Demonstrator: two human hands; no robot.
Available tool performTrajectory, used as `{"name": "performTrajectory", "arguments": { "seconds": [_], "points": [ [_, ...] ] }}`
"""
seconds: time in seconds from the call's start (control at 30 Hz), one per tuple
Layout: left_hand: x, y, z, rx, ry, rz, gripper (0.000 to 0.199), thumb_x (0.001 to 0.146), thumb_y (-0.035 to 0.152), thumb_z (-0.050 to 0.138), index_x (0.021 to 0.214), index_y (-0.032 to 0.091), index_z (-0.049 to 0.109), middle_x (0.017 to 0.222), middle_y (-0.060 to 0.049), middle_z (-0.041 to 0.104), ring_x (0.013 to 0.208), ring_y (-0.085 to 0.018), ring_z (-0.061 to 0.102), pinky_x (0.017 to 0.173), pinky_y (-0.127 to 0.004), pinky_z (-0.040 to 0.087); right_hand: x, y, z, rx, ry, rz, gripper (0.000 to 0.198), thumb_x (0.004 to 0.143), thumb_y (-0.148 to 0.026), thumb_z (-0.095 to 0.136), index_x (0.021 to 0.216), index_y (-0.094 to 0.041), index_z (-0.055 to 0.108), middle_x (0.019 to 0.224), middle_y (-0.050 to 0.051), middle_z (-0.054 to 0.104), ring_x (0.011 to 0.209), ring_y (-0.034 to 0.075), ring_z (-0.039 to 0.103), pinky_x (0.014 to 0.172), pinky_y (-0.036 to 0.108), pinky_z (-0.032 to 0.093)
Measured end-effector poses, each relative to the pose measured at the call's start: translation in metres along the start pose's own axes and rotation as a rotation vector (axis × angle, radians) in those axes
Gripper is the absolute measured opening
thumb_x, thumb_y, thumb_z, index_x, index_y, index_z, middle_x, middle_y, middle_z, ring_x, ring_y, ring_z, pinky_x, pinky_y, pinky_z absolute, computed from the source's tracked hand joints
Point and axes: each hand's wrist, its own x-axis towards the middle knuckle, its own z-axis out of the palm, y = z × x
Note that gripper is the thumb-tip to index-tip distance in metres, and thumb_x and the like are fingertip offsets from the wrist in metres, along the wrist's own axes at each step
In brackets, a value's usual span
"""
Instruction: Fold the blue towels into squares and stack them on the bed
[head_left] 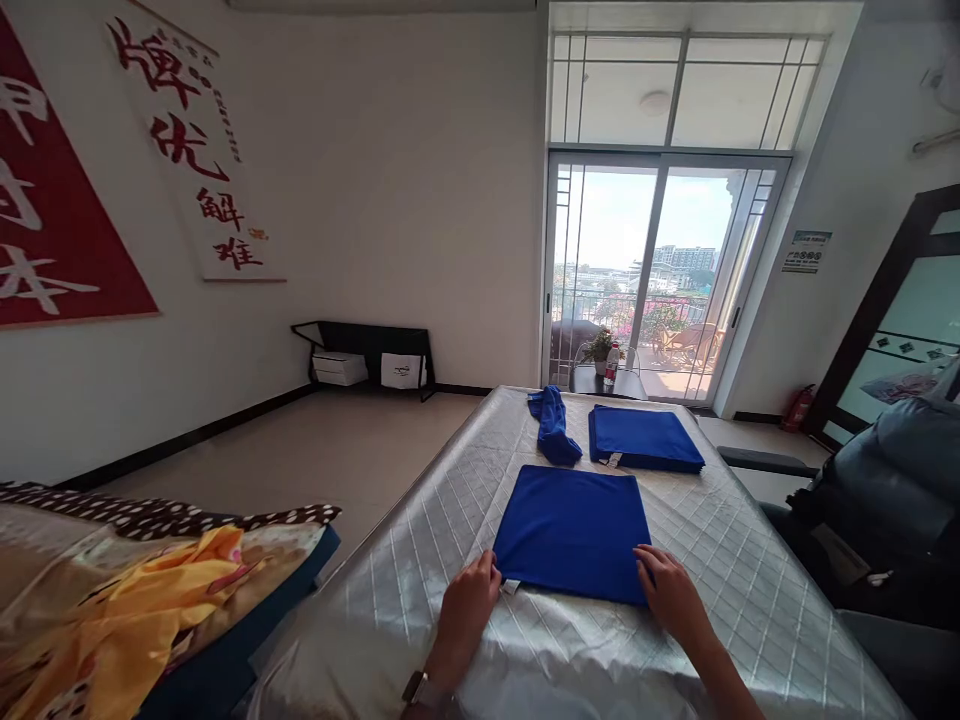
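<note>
A blue cloth [574,530] lies flat in a near-square on the silver quilted cover, with a small white label at its near left corner. My left hand [469,597] is closed on the cloth's left edge, close to that label. On the opposite side, my right hand [673,592] pinches the right edge, its thumb partly hidden. Beyond the cloth sits a neat stack of folded blue cloths [643,436], also with white labels showing. A crumpled blue cloth [553,425] lies left of the stack.
The silver-covered table [390,600] fills the middle. Yellow printed fabric [150,610] is heaped on a surface at left. A dark padded chair [892,480] stands at right. Past the far edge are a bottle [611,366] and a potted plant [598,346] by the sliding doors.
</note>
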Motion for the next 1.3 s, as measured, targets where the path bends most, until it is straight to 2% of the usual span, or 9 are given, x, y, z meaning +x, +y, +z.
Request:
{"name": "performTrajectory", "arguments": {
  "seconds": [0.2, 0.37, 0.43, 0.53, 0.67, 0.77, 0.9, 1.03, 1.3],
  "points": [
    [-0.001, -0.002, -0.001, 0.069, 0.012, 0.007, 0.025, 0.099, 0.015, 0.041, 0.109, 0.021, 0.064, 0.105, -0.007, 0.073, 0.097, -0.019, 0.069, 0.081, -0.027, 0.045, 0.017, -0.006, 0.045, -0.165, -0.082, 0.093, 0.062, 0.100, -0.039, 0.028, 0.154, -0.009, 0.035, 0.161, 0.011, 0.032, 0.151, 0.025, 0.023, 0.123, 0.044, 0.020],
    [0.004, 0.011, -0.008, 0.109, 0.073, 0.004, 0.026, 0.094, 0.011, 0.044, 0.104, 0.020, 0.066, 0.103, -0.007, 0.071, 0.102, -0.022, 0.065, 0.087, -0.030, 0.045, 0.012, 0.004, 0.064, -0.189, -0.077, 0.095, 0.063, 0.101, -0.038, 0.022, 0.157, -0.010, 0.025, 0.165, 0.009, 0.020, 0.154, 0.021, 0.013, 0.124, 0.043, 0.014],
    [0.010, 0.036, -0.011, 0.072, 0.094, 0.052, 0.027, 0.094, 0.010, 0.042, 0.100, 0.020, 0.066, 0.101, -0.007, 0.069, 0.101, -0.022, 0.064, 0.088, -0.032, 0.046, 0.012, 0.004, 0.064, -0.186, -0.077, 0.096, 0.064, 0.101, -0.039, 0.022, 0.158, -0.009, 0.024, 0.165, 0.010, 0.019, 0.154, 0.021, 0.012, 0.124, 0.043, 0.013],
    [0.024, 0.097, -0.002, -0.076, 0.088, 0.290, 0.028, 0.095, 0.014, 0.041, 0.103, 0.022, 0.067, 0.105, -0.006, 0.069, 0.102, -0.021, 0.063, 0.093, -0.033, 0.047, 0.012, 0.002, 0.061, -0.201, -0.081, 0.092, 0.063, 0.101, -0.037, 0.022, 0.157, -0.009, 0.025, 0.165, 0.010, 0.020, 0.153, 0.022, 0.014, 0.124, 0.044, 0.014],
    [0.040, 0.180, 0.034, -0.192, 0.023, 0.633, 0.035, 0.100, 0.029, 0.041, 0.127, 0.020, 0.062, 0.129, -0.011, 0.065, 0.122, -0.024, 0.057, 0.107, -0.038, 0.042, 0.010, 0.001, 0.057, -0.242, -0.090, 0.078, 0.061, 0.099, -0.029, 0.025, 0.156, -0.010, 0.030, 0.164, 0.008, 0.023, 0.153, 0.021, 0.016, 0.124, 0.042, 0.015],
    [0.046, 0.207, 0.063, -0.186, -0.013, 0.664, 0.052, 0.104, 0.040, 0.032, 0.146, 0.014, 0.048, 0.150, -0.015, 0.050, 0.142, -0.026, 0.040, 0.118, -0.044, 0.030, 0.009, 0.002, 0.055, -0.261, -0.108, 0.064, 0.062, 0.094, -0.020, 0.029, 0.156, -0.013, 0.031, 0.164, 0.006, 0.023, 0.153, 0.019, 0.015, 0.124, 0.039, 0.015],
    [0.050, 0.187, 0.080, -0.147, -0.059, 0.505, 0.067, 0.104, 0.053, 0.019, 0.154, 0.011, 0.036, 0.160, -0.015, 0.037, 0.151, -0.026, 0.026, 0.123, -0.047, 0.022, 0.011, 0.002, 0.055, -0.233, -0.126, 0.069, 0.061, 0.096, -0.022, 0.026, 0.157, -0.011, 0.028, 0.165, 0.008, 0.022, 0.153, 0.021, 0.013, 0.124, 0.041, 0.014],
    [0.050, 0.134, 0.074, -0.065, -0.061, 0.362, 0.075, 0.102, 0.059, 0.015, 0.156, 0.010, 0.032, 0.162, -0.013, 0.032, 0.152, -0.026, 0.021, 0.124, -0.046, 0.019, 0.014, 0.002, 0.056, -0.183, -0.114, 0.090, 0.062, 0.100, -0.033, 0.024, 0.157, -0.009, 0.025, 0.165, 0.011, 0.020, 0.154, 0.021, 0.011, 0.124, 0.044, 0.014],
    [0.037, 0.025, 0.050, 0.088, 0.007, 0.108, 0.076, 0.102, 0.060, 0.018, 0.156, 0.009, 0.031, 0.162, -0.016, 0.030, 0.151, -0.029, 0.025, 0.122, -0.048, 0.025, 0.013, 0.006, 0.062, -0.184, -0.084, 0.088, 0.063, 0.100, -0.035, 0.021, 0.157, -0.009, 0.024, 0.165, 0.009, 0.021, 0.153, 0.019, 0.014, 0.124, 0.043, 0.014]
  ]
}}
